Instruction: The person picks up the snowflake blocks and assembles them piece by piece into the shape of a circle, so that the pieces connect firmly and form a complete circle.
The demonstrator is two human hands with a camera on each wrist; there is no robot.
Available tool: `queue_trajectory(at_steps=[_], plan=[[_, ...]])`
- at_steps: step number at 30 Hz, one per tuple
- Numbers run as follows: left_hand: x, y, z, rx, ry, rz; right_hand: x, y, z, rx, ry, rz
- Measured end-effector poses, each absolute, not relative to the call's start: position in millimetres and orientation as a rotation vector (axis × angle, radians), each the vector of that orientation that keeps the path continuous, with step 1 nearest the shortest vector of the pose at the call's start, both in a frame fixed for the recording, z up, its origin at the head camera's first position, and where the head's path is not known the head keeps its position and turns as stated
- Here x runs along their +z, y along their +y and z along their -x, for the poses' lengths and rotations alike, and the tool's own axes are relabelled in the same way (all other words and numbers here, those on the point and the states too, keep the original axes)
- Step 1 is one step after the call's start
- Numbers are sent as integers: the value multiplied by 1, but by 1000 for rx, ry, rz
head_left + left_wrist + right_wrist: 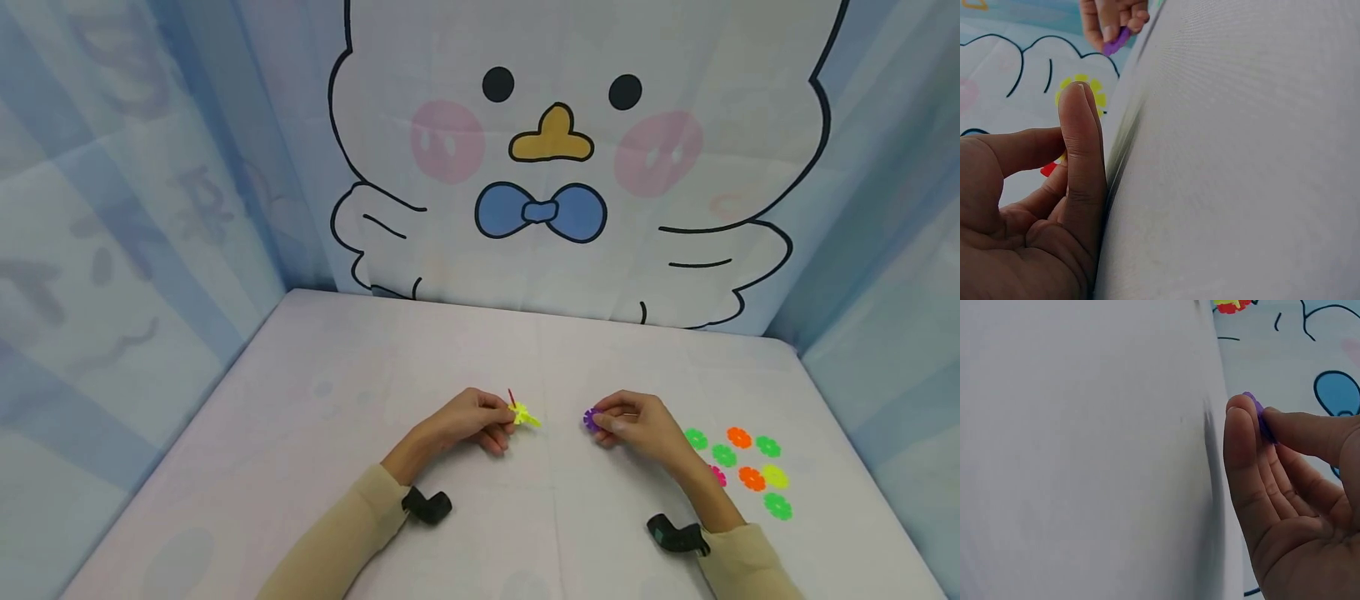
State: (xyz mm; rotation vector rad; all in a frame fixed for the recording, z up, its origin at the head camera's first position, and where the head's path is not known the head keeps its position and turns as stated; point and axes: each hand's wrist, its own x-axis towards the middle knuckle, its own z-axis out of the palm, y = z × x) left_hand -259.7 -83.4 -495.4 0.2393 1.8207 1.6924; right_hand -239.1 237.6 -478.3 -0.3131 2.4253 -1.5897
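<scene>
My left hand (472, 419) pinches a small joined piece of notched flower-shaped plastic discs between thumb and fingers. It has yellow discs (521, 413) set at angles to each other and a red disc (512, 397) standing edge-on. In the left wrist view the thumb covers much of this piece, with a bit of the red disc (1049, 169) showing behind it. Across a short gap, my right hand (637, 427) holds a single purple notched disc (590, 419) by its edge. The right wrist view shows the purple disc (1261, 420) nearly edge-on between thumb and fingertips.
Several loose discs lie flat right of my right forearm, among them a green disc (777, 506), an orange disc (738, 437), a yellow disc (776, 476) and a partly hidden pink disc (717, 475). The white-covered table (360, 358) meets a printed curtain behind.
</scene>
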Motion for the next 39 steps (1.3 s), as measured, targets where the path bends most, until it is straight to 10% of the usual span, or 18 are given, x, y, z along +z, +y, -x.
queue_trajectory(at_steps=[39], plan=[[-496, -82, 259, 1695, 1861, -223, -492, 187, 244, -1653, 2136, 427]])
